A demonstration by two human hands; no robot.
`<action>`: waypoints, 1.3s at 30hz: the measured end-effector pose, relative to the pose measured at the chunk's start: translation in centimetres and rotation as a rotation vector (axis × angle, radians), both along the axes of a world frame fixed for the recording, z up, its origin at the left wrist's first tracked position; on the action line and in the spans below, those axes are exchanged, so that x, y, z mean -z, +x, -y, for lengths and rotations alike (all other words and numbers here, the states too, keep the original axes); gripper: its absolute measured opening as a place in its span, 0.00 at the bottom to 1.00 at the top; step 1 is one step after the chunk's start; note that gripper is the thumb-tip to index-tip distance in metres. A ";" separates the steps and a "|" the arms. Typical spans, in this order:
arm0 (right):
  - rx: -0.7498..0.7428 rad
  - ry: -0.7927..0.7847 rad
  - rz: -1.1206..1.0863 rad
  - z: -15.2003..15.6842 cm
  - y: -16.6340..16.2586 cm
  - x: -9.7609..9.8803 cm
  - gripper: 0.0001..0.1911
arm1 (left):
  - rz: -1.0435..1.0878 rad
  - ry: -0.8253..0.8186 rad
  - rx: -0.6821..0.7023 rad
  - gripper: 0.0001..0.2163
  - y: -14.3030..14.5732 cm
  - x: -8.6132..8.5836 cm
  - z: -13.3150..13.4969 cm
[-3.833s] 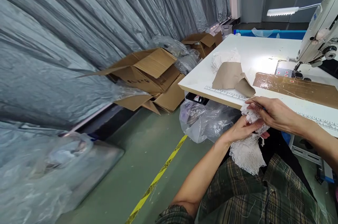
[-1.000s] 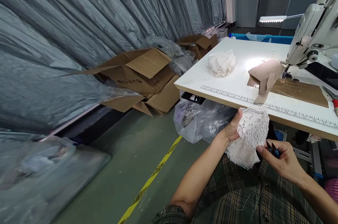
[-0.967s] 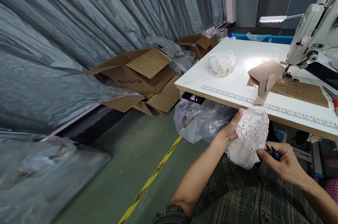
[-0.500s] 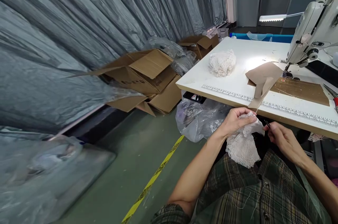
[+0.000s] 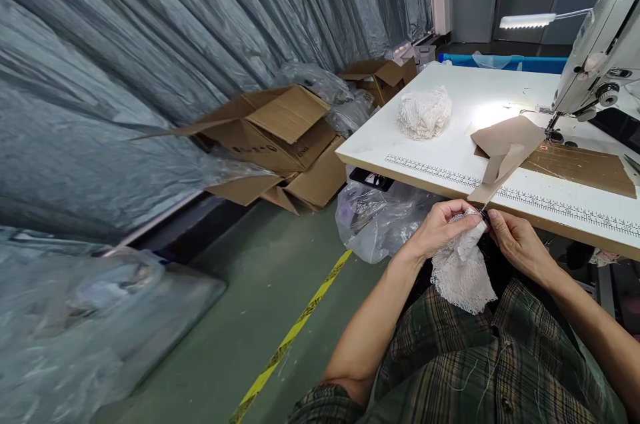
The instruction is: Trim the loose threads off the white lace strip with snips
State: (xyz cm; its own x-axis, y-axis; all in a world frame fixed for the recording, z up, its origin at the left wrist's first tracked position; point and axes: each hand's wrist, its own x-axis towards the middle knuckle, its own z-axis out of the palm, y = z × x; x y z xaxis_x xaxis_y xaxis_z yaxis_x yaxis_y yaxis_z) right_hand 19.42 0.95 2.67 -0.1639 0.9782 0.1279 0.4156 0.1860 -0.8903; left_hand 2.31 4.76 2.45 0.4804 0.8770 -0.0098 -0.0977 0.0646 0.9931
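My left hand (image 5: pixel 440 232) is closed on a piece of white lace (image 5: pixel 463 271) that hangs down over my lap, just below the front edge of the white sewing table (image 5: pixel 390 144). My right hand (image 5: pixel 515 245) is closed too, pinching a small dark thread snipper (image 5: pixel 484 213) whose tip touches the top of the lace. Both hands meet at the lace's upper edge. A tan fabric piece (image 5: pixel 505 144) droops over the table edge right above them.
A bundle of white lace (image 5: pixel 424 113) lies on the table. A sewing machine (image 5: pixel 597 54) with a lamp stands at the right, beside a brown cardboard sheet (image 5: pixel 580 167). Cardboard boxes (image 5: pixel 280 137), plastic bags (image 5: pixel 375 221) and a yellow floor line (image 5: pixel 295 334) lie to the left.
My left hand has bunched the spread lace and lowered it toward my lap. My right hand rose from beside my lap and brought the snipper to the lace's top edge.
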 end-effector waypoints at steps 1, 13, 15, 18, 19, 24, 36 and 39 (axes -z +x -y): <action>0.004 0.002 0.009 0.0 -0.1 0.1 0.35 | 0.006 -0.008 0.001 0.18 0.0 0.0 0.0; 0.104 -0.018 -0.096 2.6 -0.1 1.6 0.24 | 0.010 -0.122 0.020 0.20 -0.5 1.0 1.1; 0.034 -0.124 -0.100 3.2 -0.2 2.4 0.23 | -0.044 -0.138 0.036 0.21 -0.5 2.0 1.5; -0.059 -0.265 -0.019 4.0 0.0 4.3 0.22 | -0.211 -0.022 0.010 0.21 -0.9 4.2 1.7; -0.059 -0.273 0.031 4.2 0.2 4.9 0.21 | -0.283 0.042 -0.015 0.21 -1.2 5.1 1.7; 0.033 -0.152 0.260 4.5 1.7 5.5 0.18 | -0.563 0.092 -0.122 0.38 -3.2 9.2 1.2; 0.174 0.298 0.105 4.0 4.4 -3.4 0.22 | -0.704 0.157 -0.111 0.19 -1.7 10.7 4.2; 0.293 0.402 0.122 3.2 6.7 -4.5 0.24 | -0.742 0.146 -0.067 0.10 -1.8 9.9 4.8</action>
State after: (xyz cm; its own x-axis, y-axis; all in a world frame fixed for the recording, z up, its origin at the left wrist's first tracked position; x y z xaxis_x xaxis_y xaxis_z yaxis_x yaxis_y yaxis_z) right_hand 26.11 -2.22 7.21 0.0723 0.8625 0.5009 0.5977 0.3645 -0.7140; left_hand 0.49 0.01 -7.48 0.3388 0.9211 -0.1917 0.6006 -0.0549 0.7977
